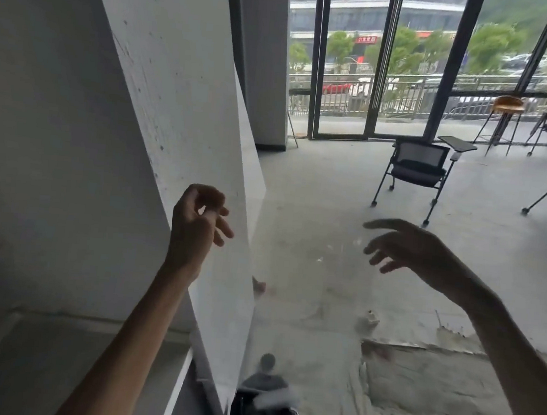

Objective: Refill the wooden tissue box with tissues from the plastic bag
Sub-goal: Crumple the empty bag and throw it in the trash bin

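Tissue box and plastic bag: neither visible in this view, location impossible to tell. Left hand (198, 224) raised in front of white slanted wall panel (188, 107), fingers loosely curled, thumb near fingertips, nothing gripped. Right hand (407, 249) raised over bare concrete floor (332, 196), fingers spread and relaxed, empty (palm facing down and left). Hands well apart. Blurred dark object (263, 408) low at panel's foot, unidentifiable. Black wheeled chair (416, 168) further back, wooden-seat stool (507, 105) near glass doors (377, 64).
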Demonstrator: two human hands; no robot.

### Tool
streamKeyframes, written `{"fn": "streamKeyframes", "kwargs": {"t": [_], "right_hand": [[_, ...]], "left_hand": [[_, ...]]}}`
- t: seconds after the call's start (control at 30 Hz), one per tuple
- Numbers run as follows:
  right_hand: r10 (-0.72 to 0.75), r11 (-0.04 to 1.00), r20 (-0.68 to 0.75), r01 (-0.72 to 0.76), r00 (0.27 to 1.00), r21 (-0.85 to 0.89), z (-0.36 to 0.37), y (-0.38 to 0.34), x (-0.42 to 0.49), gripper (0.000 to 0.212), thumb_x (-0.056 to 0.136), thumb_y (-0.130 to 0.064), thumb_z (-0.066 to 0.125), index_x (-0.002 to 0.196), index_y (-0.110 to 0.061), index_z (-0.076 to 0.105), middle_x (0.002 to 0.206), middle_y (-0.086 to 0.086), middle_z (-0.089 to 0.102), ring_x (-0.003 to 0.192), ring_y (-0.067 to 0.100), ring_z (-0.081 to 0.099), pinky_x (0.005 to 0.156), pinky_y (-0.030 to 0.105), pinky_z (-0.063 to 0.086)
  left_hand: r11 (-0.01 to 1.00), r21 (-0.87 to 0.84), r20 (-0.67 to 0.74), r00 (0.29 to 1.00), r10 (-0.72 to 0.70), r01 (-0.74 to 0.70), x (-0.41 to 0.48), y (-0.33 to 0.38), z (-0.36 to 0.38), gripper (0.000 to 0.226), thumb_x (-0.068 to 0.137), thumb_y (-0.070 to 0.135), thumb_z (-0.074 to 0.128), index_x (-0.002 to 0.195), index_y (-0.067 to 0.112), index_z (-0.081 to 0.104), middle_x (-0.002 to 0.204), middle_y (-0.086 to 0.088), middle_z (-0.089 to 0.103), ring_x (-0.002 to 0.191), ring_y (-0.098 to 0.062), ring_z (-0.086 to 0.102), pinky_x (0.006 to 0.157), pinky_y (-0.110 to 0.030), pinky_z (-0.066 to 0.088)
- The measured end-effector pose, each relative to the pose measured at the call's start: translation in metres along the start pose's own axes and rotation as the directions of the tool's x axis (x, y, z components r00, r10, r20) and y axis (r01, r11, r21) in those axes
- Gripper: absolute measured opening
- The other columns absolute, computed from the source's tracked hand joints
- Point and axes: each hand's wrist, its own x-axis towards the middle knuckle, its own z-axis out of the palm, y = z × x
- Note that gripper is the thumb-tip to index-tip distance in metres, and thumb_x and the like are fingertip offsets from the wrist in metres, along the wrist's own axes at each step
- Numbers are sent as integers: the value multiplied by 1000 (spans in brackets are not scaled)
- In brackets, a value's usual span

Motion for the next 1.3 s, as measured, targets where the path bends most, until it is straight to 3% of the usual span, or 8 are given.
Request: {"fn": "streamKeyframes", "kwargs": {"t": [0.17, 0.27, 0.37, 0.5, 0.67, 0.87, 1.13, 1.3], "right_hand": [[62, 979, 168, -93, 984, 181, 12, 26, -14, 103, 76, -40, 75, 145, -59, 1, 123, 17, 66, 107, 35, 67, 88, 47, 56], [61, 987, -35, -55, 998, 154, 39, 50, -6, 103, 81, -10, 70, 145, -58, 5, 96, 18, 73, 80, 32, 72, 72, 45, 60], [57, 945, -216, 17, 975, 327, 33, 70, 0, 102, 84, 8, 62, 147, -55, 12, 85, 21, 72, 65, 28, 66, 56, 35, 57], [135, 928, -197, -54, 971, 369, 10, 99, 9, 99, 86, 6, 62, 148, -53, 11, 91, 24, 72, 67, 28, 68, 55, 34, 58], [271, 903, -37, -241, 962, 355, -6, 124, 28, 83, 63, -42, 86, 135, -16, 53, 90, 19, 66, 70, 26, 70, 64, 36, 61], [283, 921, 155, -314, 946, 231, 2, 134, 41, 45, 82, 12, 64, 124, -3, 57, 94, 17, 60, 78, 23, 66, 71, 28, 59], [298, 955, -30, -298, 954, 5, 56, 181, 43, 26, 71, -3, 78, 91, -16, 68, 64, 2, 69, 59, 11, 62, 64, 30, 52], [56, 892, -179, -130, 982, -434, 96, 248, 34, 15, 77, -16, 79, 79, -29, 72, 95, 2, 66, 80, 11, 64, 77, 28, 51]], "left_hand": [[996, -43, -66, 995, -80, 77, 41, -6, 16, 5, 96, 13, 52, 98, 11, 56, 78, -4, 60, 39, -10, 56, 40, -19, 42], [939, -169, 36, 954, -299, 300, 51, -22, 29, 21, 97, 21, 54, 114, 9, 54, 97, -10, 63, 54, -11, 68, 48, -22, 51], [643, -534, 258, 830, -495, 549, 39, -47, 33, 68, 88, 53, 57, 141, 19, 30, 127, -21, 56, 99, -32, 70, 87, -46, 58], [596, -421, 446, 728, -520, 684, -31, -109, 61, 104, 65, 59, 77, 147, 46, 15, 132, -24, 58, 116, -47, 60, 97, -60, 48], [815, -218, 400, 811, -427, 536, -58, -119, 84, 85, 78, 8, 73, 142, 44, 32, 118, -22, 65, 94, -34, 68, 88, -42, 57], [904, -23, 242, 880, -409, 426, -51, -129, 61, 58, 82, 1, 72, 128, 31, 54, 94, -16, 67, 82, -27, 70, 84, -42, 59], [904, 224, 153, 903, -402, 364, -56, -208, 32, 8, 84, 12, 73, 88, 16, 68, 75, 3, 73, 71, -15, 69, 76, -33, 60], [817, 554, 59, 970, -234, 163, -83, -296, 38, 8, 83, 23, 75, 85, 16, 73, 110, -12, 53, 106, -26, 53, 93, -35, 50]]}}
